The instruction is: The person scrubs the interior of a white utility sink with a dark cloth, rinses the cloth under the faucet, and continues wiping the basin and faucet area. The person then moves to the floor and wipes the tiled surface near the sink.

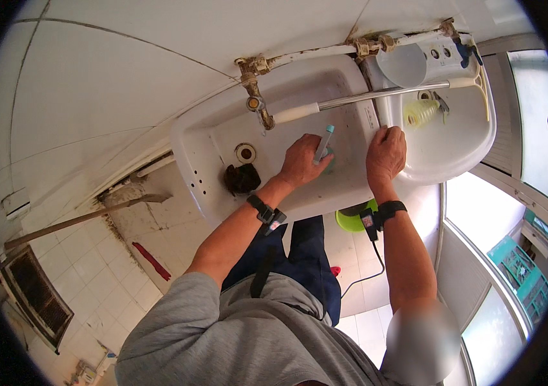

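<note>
My left hand (305,159) is closed around the grey-blue handle of a brush (324,144) inside the left ceramic sink (274,190). Its handle tip is teal and points up; a teal part shows low beside my fingers, its underside hidden. My right hand (387,153) has its fingers curled at the sink rim (372,120) between the two basins, fingertips out of sight. In the left sink, a dark brown crumpled thing (241,178) lies beside the drain (245,153). Above this basin juts an old brass tap (254,103).
A squeegee (360,99) with a metal rod spans both basins. The right basin (440,154) holds a yellowish spray bottle (420,113); a translucent bowl (401,65) rests behind. Beneath stands a green bucket (348,222). A long wooden-handled tool (85,221) leans at left.
</note>
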### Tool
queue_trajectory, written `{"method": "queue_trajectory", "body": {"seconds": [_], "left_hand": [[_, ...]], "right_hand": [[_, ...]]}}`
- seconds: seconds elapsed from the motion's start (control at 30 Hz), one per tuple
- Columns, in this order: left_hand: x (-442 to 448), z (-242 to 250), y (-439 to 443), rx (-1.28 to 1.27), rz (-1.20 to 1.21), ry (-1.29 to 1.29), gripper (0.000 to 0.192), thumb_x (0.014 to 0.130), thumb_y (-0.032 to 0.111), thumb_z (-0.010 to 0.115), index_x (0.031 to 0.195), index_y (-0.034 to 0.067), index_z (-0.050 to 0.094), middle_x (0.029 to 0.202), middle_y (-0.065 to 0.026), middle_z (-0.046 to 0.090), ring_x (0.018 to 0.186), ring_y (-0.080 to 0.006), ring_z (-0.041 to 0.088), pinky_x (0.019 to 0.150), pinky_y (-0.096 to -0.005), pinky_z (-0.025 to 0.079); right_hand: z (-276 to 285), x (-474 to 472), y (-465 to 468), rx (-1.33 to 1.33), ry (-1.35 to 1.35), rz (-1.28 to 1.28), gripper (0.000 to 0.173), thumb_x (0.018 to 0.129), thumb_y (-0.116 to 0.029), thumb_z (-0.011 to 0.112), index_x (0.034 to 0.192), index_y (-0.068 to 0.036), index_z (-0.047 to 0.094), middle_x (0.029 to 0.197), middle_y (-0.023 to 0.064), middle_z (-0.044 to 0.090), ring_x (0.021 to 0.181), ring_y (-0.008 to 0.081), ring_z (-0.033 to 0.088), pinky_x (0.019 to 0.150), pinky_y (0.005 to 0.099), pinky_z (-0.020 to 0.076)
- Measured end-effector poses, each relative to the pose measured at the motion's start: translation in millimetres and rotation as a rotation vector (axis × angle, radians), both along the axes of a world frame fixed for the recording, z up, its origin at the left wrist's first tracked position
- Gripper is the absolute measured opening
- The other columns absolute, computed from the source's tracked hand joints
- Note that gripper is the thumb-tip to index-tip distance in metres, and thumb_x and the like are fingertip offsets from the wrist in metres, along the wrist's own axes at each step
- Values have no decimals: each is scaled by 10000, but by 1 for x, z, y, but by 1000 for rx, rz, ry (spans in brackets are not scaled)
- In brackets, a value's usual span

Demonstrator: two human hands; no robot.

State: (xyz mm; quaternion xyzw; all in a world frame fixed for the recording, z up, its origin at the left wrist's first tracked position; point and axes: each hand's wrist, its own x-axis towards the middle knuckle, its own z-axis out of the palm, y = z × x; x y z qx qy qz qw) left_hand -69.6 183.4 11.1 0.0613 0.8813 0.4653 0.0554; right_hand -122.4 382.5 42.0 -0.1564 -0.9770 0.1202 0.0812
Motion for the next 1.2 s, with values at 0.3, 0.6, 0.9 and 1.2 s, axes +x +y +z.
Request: {"method": "queue_trajectory", "body": {"seconds": [0.3,0.6,0.9,1.2], "left_hand": [[7,-3,0,131,110,-106,403,798,109,679,1196,105,620,968,-153,654,883,-327,670,782,-401,531],[8,11,13,80,-21,17,578,779,83,668,1343,154,563,1136,-88,630,1052,-290,641,913,-395,526],[2,4,24,151,-97,-114,579,792,108,645,1362,150,556,1356,-95,590,1222,-296,584,1016,-402,482],[-12,2,2,191,73,-245,434,816,192,649,1240,106,610,1164,-120,693,1067,-335,664,923,-420,510]], "right_hand": [[2,1,0,-17,53,-2,238,964,-250,562,828,-57,533,852,138,607,824,360,600,717,485,477],[0,1,-1,14,6,-9,217,949,-249,578,836,-68,536,869,126,609,844,349,602,725,477,485],[0,1,-2,10,-2,-2,240,972,-255,557,836,-60,526,872,128,596,858,354,596,738,477,474],[-3,2,0,41,31,31,236,976,-244,557,836,-58,520,858,133,583,841,358,592,729,473,479]]}}
